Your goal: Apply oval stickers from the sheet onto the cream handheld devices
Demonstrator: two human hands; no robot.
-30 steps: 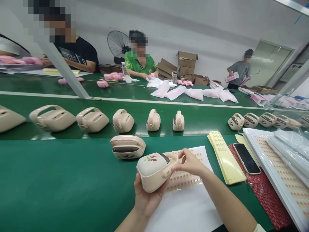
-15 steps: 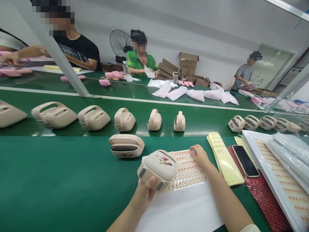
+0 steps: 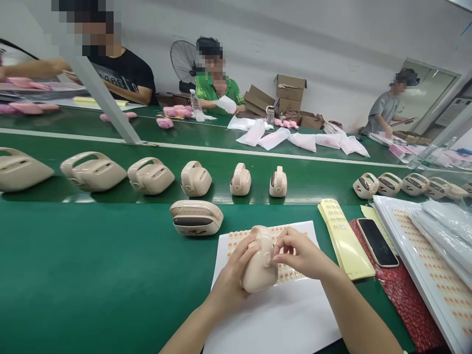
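The left hand (image 3: 230,280) is clasping the beige case (image 3: 259,268), best held steady, while the right hand (image 3: 300,253) is pinching at its handle, around what I can't tell.

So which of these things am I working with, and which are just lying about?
In use: beige plastic handled casing, held in left hand, right hand touching it; white sheet of orange stickers beneath.
Lying about: black smartphone, yellow backing strips, red patterned cloth, second beige casing.

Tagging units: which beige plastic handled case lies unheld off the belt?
The beige plastic case lying left of the white paper sheet, dark panel showing. A second case is held by left hand and right hand; the rest line the green belt.
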